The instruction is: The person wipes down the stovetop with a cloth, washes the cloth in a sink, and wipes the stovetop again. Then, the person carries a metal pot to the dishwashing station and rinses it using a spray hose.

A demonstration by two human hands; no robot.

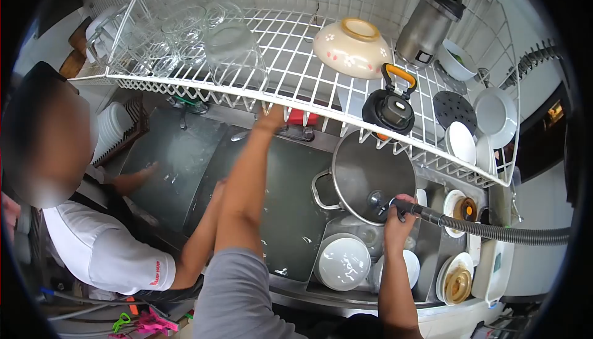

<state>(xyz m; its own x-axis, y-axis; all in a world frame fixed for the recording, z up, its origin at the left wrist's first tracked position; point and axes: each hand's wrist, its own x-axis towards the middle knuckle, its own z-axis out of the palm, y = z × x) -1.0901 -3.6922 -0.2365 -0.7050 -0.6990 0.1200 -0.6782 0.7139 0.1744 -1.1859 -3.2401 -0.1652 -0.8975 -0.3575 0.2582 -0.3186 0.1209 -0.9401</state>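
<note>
My right hand point(398, 218) is closed round a black spray nozzle point(404, 207) on a ribbed metal hose point(494, 233). It is held at the near rim of a large, tilted steel pot point(355, 178) with a side handle. My left hand point(270, 118) reaches across the middle basin to the back ledge, under the front edge of the wire rack. The rack hides its fingers. Beside it are a red object point(302, 118) and a metal tap point(299, 132). White plates point(343, 262) are stacked in the right basin below the pot.
On the left a co-worker in a white shirt point(105, 249) has a hand point(141, 177) over the water-filled left basin point(167, 154). The white wire rack point(290, 55) overhead holds glasses point(231, 46), a patterned bowl point(352, 49) and a steel tumbler point(426, 27). Dishes point(456, 277) stand at right.
</note>
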